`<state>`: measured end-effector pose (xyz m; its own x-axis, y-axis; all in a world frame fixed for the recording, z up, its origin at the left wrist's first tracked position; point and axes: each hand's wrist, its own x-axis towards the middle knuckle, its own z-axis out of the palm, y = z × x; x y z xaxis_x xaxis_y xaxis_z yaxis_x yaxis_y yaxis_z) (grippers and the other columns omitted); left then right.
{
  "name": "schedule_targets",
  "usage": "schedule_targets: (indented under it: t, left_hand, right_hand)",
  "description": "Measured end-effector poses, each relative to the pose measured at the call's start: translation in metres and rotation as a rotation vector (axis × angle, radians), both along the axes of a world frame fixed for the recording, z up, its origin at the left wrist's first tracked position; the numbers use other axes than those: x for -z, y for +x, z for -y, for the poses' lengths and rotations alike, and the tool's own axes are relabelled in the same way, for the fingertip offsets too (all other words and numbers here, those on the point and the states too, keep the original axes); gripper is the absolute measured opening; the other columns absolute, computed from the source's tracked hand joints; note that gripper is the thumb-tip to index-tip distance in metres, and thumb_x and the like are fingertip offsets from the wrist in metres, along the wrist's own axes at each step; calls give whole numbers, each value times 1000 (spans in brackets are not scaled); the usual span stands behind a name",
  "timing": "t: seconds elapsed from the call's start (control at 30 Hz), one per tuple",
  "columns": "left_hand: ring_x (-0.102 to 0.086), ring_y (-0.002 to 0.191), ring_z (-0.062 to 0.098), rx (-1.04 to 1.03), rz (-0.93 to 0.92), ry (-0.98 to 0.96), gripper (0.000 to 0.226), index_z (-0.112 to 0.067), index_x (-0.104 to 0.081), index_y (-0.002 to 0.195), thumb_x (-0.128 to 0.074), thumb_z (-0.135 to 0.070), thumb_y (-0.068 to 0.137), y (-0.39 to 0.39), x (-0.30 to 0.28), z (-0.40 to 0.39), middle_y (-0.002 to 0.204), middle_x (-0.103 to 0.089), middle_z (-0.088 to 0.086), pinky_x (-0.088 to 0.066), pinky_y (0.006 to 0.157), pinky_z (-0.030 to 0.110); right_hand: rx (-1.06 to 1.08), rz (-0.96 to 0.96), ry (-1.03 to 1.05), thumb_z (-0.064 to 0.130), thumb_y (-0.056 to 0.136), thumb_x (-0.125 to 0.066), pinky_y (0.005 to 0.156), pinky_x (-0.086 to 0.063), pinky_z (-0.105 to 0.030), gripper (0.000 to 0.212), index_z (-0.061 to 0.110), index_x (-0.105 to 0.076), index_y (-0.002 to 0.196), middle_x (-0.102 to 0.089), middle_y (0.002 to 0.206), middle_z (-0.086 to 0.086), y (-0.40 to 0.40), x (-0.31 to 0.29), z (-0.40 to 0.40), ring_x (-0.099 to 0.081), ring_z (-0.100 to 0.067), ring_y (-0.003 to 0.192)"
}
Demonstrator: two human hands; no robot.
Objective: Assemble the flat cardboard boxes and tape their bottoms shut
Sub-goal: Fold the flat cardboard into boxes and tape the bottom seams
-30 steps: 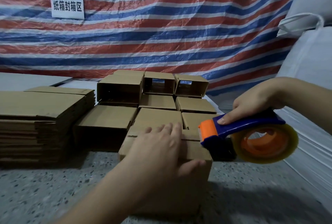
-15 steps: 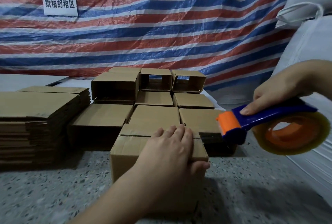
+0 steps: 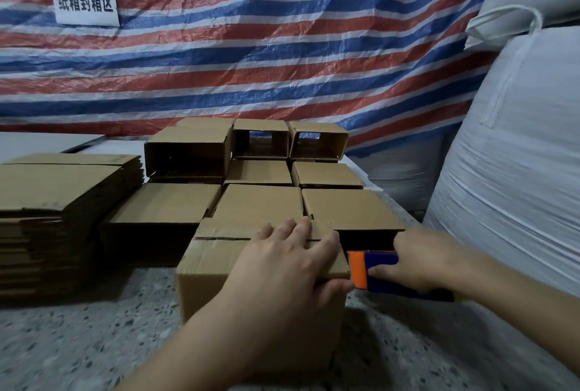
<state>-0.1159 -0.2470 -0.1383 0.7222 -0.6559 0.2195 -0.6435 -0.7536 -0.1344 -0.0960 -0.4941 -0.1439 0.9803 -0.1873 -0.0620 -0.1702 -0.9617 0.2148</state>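
Tape dispenser (image 3: 373, 269) lower, against box (image 3: 219, 268).

left hand (image 3: 287, 260): flat, fingers spread | right hand (image 3: 430, 260): fingers curled, gripping

Count, head view: hands 2, left hand (image 3: 282, 268) and right hand (image 3: 430, 262). Tape dispenser (image 3: 373, 269): 1. Box under the left hand (image 3: 216, 284): 1. Assembled boxes (image 3: 257, 202) grouped behind it: 8 visible, 3 of them showing an open end. Stack of flat cardboard (image 3: 47, 202): 1, sheets too many to count. White sign (image 3: 84, 1): 1. White sacks (image 3: 518, 186): 2
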Motion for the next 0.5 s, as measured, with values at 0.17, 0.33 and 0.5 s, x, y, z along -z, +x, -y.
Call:
schedule_targets:
  t: [0.17,0.33,0.5]
  left_hand:
    - [-11,151,26,-5,4,-7,82,-41,0,150,1,-76,76,0,1,0,164,-11,6,-10,121,45]
    - [-10,151,27,-1,10,-11,82,-41,0,150,1,-75,76,0,2,0,164,-11,7,-10,120,44]
    - [-8,151,27,2,5,-15,84,-40,1,152,0,-75,75,1,1,1,165,-8,7,-8,120,44]
  right_hand:
    - [3,245,61,87,80,-42,51,-39,-27,61,27,-53,78,-55,73,9,-11,53,3,-57,-11,66]
    - [10,367,91,86,83,-22,51,-33,-26,62,28,-44,78,-49,70,10,-25,84,-4,-56,-10,66]
    - [-23,528,522,88,73,10,103,-39,-29,103,32,-50,136,-50,140,17,-31,46,-26,-49,-5,127]
